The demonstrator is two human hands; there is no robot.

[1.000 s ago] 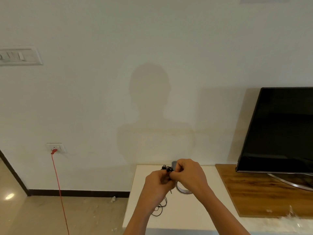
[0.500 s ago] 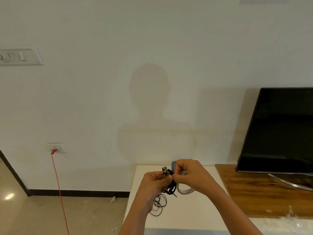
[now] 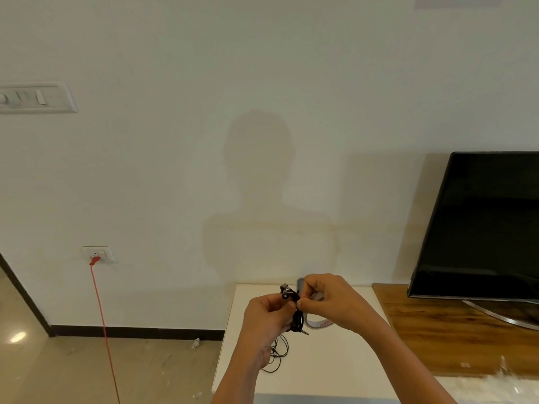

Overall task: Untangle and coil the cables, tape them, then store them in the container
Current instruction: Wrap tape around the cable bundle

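Observation:
Both hands hold a black earphone cable bundle (image 3: 297, 320) above a white table (image 3: 335, 371). My left hand (image 3: 267, 319) grips the bundle from the left, and the earbuds stick up above its fingers. My right hand (image 3: 332, 301) pinches the top of the bundle from the right. The jack plug hangs at the bundle's lower end. A second thin black cable (image 3: 277, 357) lies in loose loops on the table below my left hand. A pale tape roll (image 3: 319, 323) lies on the table, partly hidden behind my right hand. No container is identifiable.
A black TV (image 3: 478, 228) stands on a wooden shelf (image 3: 455, 336) to the right of the white table. A red cord (image 3: 102, 325) hangs from a wall socket (image 3: 97, 253) at the left down to the floor. A small grey object (image 3: 299, 284) sits behind my hands.
My hands have drawn slightly apart and lifted a little, so the black bundle and its jack plug now hang in view between them. The loose cable on the table shows more.

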